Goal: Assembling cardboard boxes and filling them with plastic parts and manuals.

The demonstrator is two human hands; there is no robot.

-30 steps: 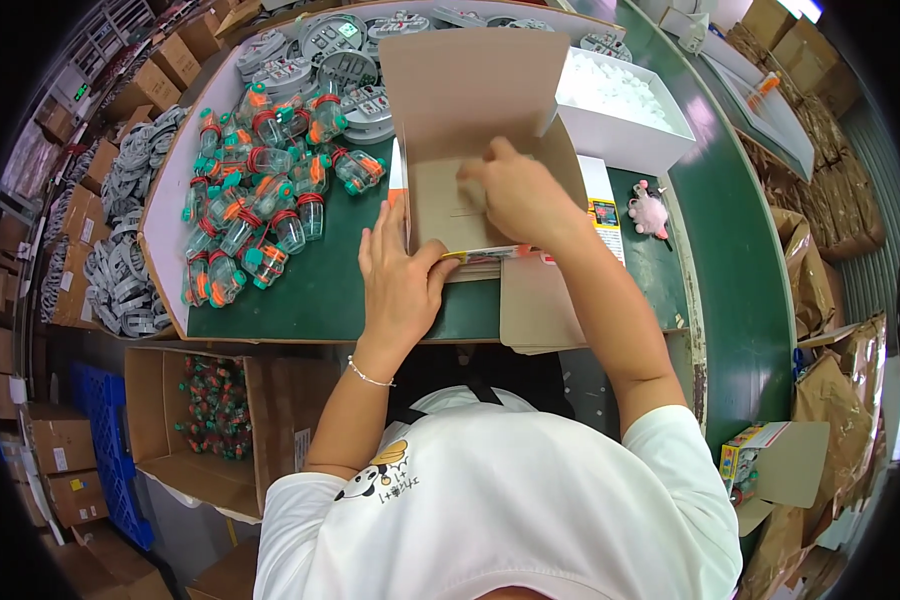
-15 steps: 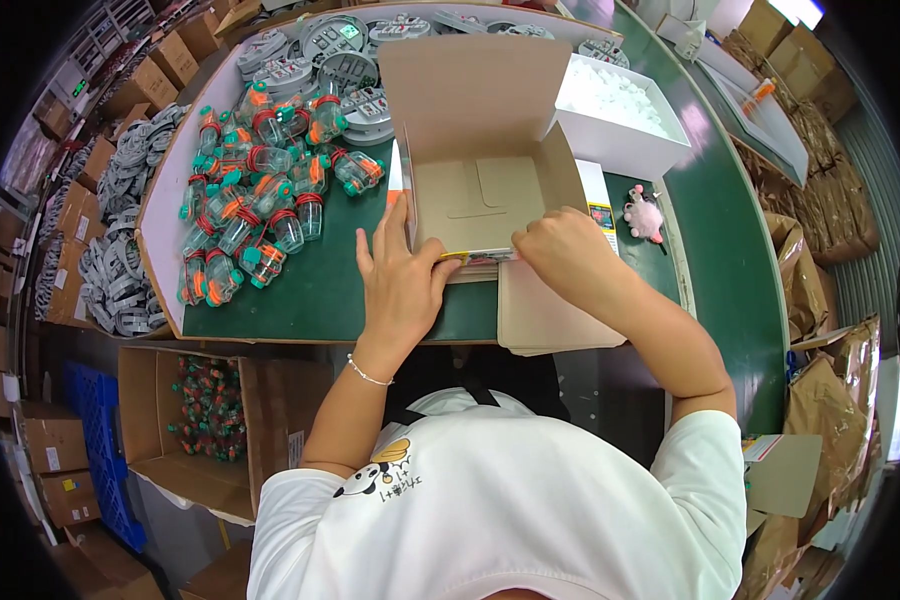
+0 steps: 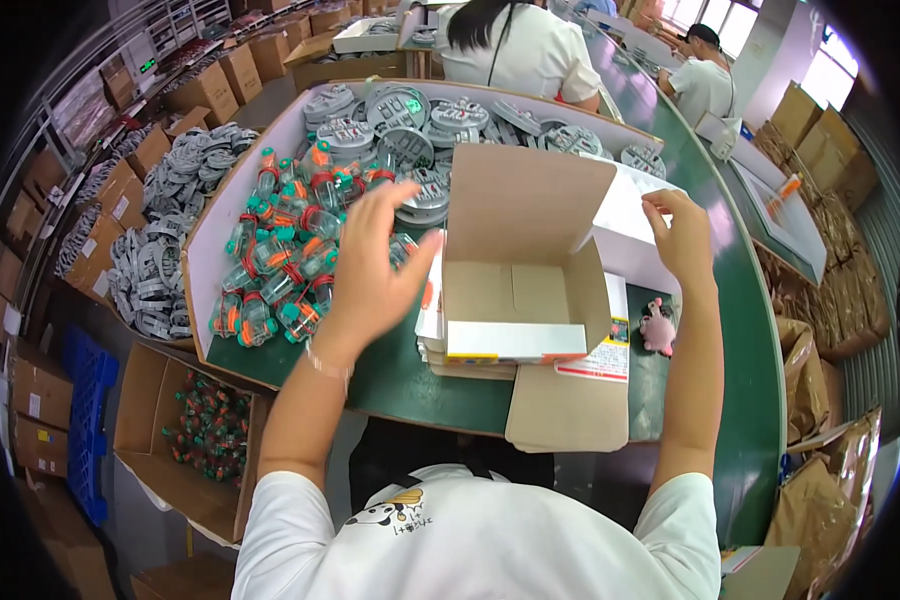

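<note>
An open cardboard box (image 3: 515, 285), brown inside with its lid raised, stands on a stack of flat printed boxes (image 3: 428, 325) on the green table. My left hand (image 3: 375, 265) hovers left of it, thumb and fingers spread and holding nothing, over clear jars (image 3: 270, 255) with teal ends, red rings and orange parts. My right hand (image 3: 682, 230) is over the white box (image 3: 635, 255) on the right, fingers bent and apart, with nothing visible in them. Round grey devices (image 3: 405, 145) with small parts on their faces are heaped behind the carton.
A pink plush toy (image 3: 657, 328) lies at the right. Flat brown card (image 3: 570, 405) overhangs the front edge. A carton (image 3: 140, 430) of similar small jars stands low left. Two people work farther back, one in a white shirt (image 3: 520, 50). A raised border (image 3: 195, 290) edges the table's left.
Both hands have let go of the open box's front edge. My left hand moved up left over the jars, my right up to the white box. The view has tilted up, showing people behind.
</note>
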